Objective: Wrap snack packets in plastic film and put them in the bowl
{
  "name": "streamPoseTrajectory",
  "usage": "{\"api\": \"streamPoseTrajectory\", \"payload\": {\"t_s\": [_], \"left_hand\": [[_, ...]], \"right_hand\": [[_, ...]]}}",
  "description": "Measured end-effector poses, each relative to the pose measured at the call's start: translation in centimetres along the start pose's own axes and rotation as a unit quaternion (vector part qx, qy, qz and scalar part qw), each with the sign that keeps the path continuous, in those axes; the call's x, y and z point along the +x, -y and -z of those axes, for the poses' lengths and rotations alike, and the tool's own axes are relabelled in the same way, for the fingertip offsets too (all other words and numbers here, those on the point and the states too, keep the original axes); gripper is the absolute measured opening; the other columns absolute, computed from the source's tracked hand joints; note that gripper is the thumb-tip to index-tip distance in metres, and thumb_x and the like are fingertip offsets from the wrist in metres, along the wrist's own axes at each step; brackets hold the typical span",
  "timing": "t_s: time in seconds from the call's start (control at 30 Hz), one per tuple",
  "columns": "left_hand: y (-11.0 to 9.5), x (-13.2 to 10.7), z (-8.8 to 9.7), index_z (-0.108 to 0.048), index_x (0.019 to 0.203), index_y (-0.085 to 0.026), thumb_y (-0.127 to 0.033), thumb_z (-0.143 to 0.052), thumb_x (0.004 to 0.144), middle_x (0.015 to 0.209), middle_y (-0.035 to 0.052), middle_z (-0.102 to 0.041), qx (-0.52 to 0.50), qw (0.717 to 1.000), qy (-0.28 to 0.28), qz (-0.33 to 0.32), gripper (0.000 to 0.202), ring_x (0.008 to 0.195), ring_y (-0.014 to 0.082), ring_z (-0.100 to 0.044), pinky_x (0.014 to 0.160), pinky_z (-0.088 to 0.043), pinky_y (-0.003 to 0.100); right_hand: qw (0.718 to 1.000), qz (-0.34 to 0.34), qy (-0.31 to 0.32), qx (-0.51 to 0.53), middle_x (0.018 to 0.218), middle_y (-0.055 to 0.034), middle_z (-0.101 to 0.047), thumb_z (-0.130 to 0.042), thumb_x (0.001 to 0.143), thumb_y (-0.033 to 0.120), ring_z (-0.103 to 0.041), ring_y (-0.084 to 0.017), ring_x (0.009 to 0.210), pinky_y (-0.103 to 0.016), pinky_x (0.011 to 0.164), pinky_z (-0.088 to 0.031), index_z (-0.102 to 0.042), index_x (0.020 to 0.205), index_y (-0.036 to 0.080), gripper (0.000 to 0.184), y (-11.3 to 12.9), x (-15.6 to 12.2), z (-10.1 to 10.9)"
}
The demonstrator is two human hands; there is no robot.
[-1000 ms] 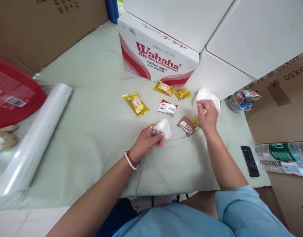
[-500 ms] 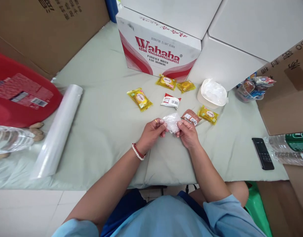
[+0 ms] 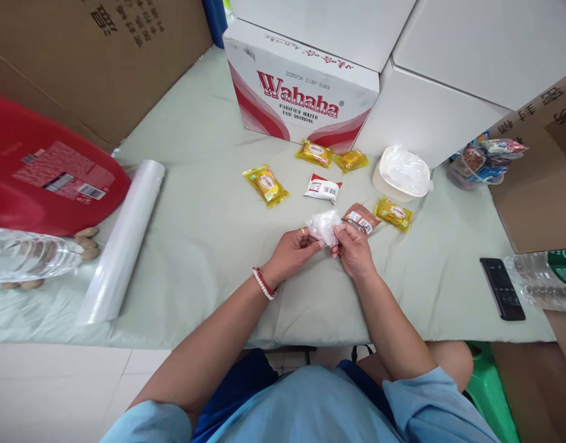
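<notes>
Between my two hands is a crumpled clear plastic bag (image 3: 324,226), held just above the cloth. My left hand (image 3: 294,251) has its fingers closed at the bag's left and lower edge. At the right edge, my right hand (image 3: 354,249) pinches it between thumb and fingers. A brown snack packet (image 3: 360,218) lies right behind my right hand. Farther back are a white-and-red packet (image 3: 323,188) and several yellow wrapped snacks, one yellow packet (image 3: 266,185) to the left and another yellow packet (image 3: 394,213) to the right.
A white bowl (image 3: 385,181) lined with plastic stands at the right. The Wahaha carton (image 3: 301,92) borders the back. On the left lie a plastic film roll (image 3: 123,243), a red jug (image 3: 56,166) and a clear bottle (image 3: 31,255). A black phone (image 3: 502,289) lies near the right edge.
The plastic bag is bunched into a more compact lump. My left fingers have shifted along its lower edge, while my right hand keeps its pinch. The whole view has moved slightly.
</notes>
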State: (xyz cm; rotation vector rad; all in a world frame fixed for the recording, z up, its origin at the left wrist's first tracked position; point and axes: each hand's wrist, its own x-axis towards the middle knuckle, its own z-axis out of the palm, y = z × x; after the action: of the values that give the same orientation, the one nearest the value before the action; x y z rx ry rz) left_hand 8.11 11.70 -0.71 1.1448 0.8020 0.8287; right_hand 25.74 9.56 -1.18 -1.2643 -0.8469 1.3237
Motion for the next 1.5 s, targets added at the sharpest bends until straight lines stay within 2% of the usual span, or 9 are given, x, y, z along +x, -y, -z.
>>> {"api": "streamPoseTrajectory", "payload": {"t_s": [0.23, 0.37, 0.67, 0.83, 0.97, 1.13, 1.27, 1.33, 1.5], "left_hand": [[0.1, 0.1, 0.2, -0.066, 0.084, -0.018, -0.055, -0.079, 0.08, 0.074, -0.0005, -0.063, 0.023, 0.998, -0.05, 0.005, 0.04, 0.064, 0.0124, -0.049, 0.061, -0.041, 0.026], [0.2, 0.1, 0.3, -0.064, 0.082, -0.019, -0.051, -0.08, 0.079, 0.071, -0.0026, -0.059, 0.004, 0.999, -0.041, -0.008, 0.036, 0.064, 0.0121, -0.048, 0.062, -0.04, 0.026], [0.2, 0.5, 0.9, -0.059, 0.072, -0.019, -0.029, -0.076, 0.065, 0.077, 0.0003, -0.061, -0.158, 0.985, -0.076, -0.003, 0.021, 0.071, 0.0127, -0.055, 0.063, -0.046, 0.025], [-0.2, 0.3, 0.9, -0.057, 0.096, -0.022, -0.037, -0.08, 0.073, 0.098, 0.0007, -0.06, -0.196, 0.976, -0.094, -0.006, 0.036, 0.086, 0.0153, -0.06, 0.068, -0.058, 0.027], [0.7, 0.7, 0.8, -0.054, 0.125, -0.027, -0.033, -0.087, 0.069, 0.13, 0.005, -0.057, -0.122, 0.983, -0.131, -0.05, 0.066, 0.096, 0.017, -0.061, 0.072, -0.059, 0.028], [2.2, 1.1, 1.2, -0.064, 0.112, -0.021, -0.032, -0.074, 0.081, 0.11, 0.006, -0.063, 0.068, 0.973, -0.187, -0.115, 0.035, 0.093, 0.0182, -0.062, 0.08, -0.055, 0.031], [2.1, 0.5, 1.2, -0.064, 0.126, -0.023, -0.03, -0.075, 0.084, 0.132, 0.0116, -0.057, 0.297, 0.894, -0.224, -0.251, 0.044, 0.117, 0.0262, -0.058, 0.093, -0.055, 0.041], [1.9, 0.2, 1.1, -0.069, 0.112, -0.023, -0.029, -0.072, 0.09, 0.123, 0.0103, -0.061, 0.374, 0.852, -0.201, -0.307, 0.023, 0.115, 0.0266, -0.057, 0.098, -0.051, 0.044], [1.7, 0.0, 0.7, -0.069, 0.094, -0.022, -0.025, -0.064, 0.098, 0.095, 0.0061, -0.062, 0.393, 0.839, -0.194, -0.323, 0.007, 0.092, 0.0224, -0.055, 0.083, -0.048, 0.037]], "right_hand": [[0.959, 0.195, -0.043, -0.201, 0.103, -0.0032, -0.068, -0.086, 0.08, 0.05, -0.062, -0.021, 0.09, -0.035, 0.079, -0.056, -0.073, 0.106, 0.031, 0.035, 0.4, -0.8, 0.3], [0.972, 0.151, 0.035, -0.178, 0.083, -0.001, -0.068, -0.083, 0.085, 0.049, -0.059, -0.02, 0.079, -0.035, 0.077, -0.052, -0.077, 0.088, 0.029, 0.021, 0.3, -0.8, 0.3], [0.995, 0.06, -0.027, 0.076, 0.071, 0.0028, -0.054, -0.091, 0.071, 0.056, -0.049, -0.013, 0.064, -0.026, 0.053, -0.044, -0.063, 0.073, 0.025, 0.042, 1.4, 0.7, 1.5], [0.993, 0.055, 0.001, 0.105, 0.072, 0.0026, -0.055, -0.092, 0.073, 0.05, -0.049, -0.012, 0.066, -0.023, 0.056, -0.045, -0.066, 0.074, 0.024, 0.037, 1.6, 0.5, 1.4], [0.996, 0.057, 0.025, 0.065, 0.073, 0.0026, -0.057, -0.092, 0.074, 0.051, -0.05, -0.012, 0.065, -0.026, 0.059, -0.046, -0.071, 0.079, 0.025, 0.033, 1.2, 0.2, 1.1], [0.995, 0.041, 0.083, 0.023, 0.07, 0.0019, -0.059, -0.089, 0.076, 0.052, -0.052, -0.014, 0.064, -0.029, 0.063, -0.046, -0.07, 0.076, 0.023, 0.034, 0.9, -0.1, 1.3], [0.996, 0.027, 0.089, 0.004, 0.068, 0.0022, -0.058, -0.087, 0.077, 0.057, -0.051, -0.014, 0.062, -0.028, 0.059, -0.043, -0.067, 0.076, 0.023, 0.039, 0.7, -0.1, 1.4], [0.996, 0.024, 0.09, -0.003, 0.068, 0.0024, -0.058, -0.085, 0.078, 0.06, -0.051, -0.013, 0.061, -0.027, 0.057, -0.044, -0.066, 0.079, 0.023, 0.042, 0.6, 0.0, 1.3], [0.994, 0.017, 0.106, 0.012, 0.083, 0.0018, -0.067, -0.094, 0.069, 0.055, -0.058, -0.014, 0.069, -0.026, 0.06, -0.05, -0.069, 0.105, 0.027, 0.052, 0.5, 0.1, 1.2]]}}
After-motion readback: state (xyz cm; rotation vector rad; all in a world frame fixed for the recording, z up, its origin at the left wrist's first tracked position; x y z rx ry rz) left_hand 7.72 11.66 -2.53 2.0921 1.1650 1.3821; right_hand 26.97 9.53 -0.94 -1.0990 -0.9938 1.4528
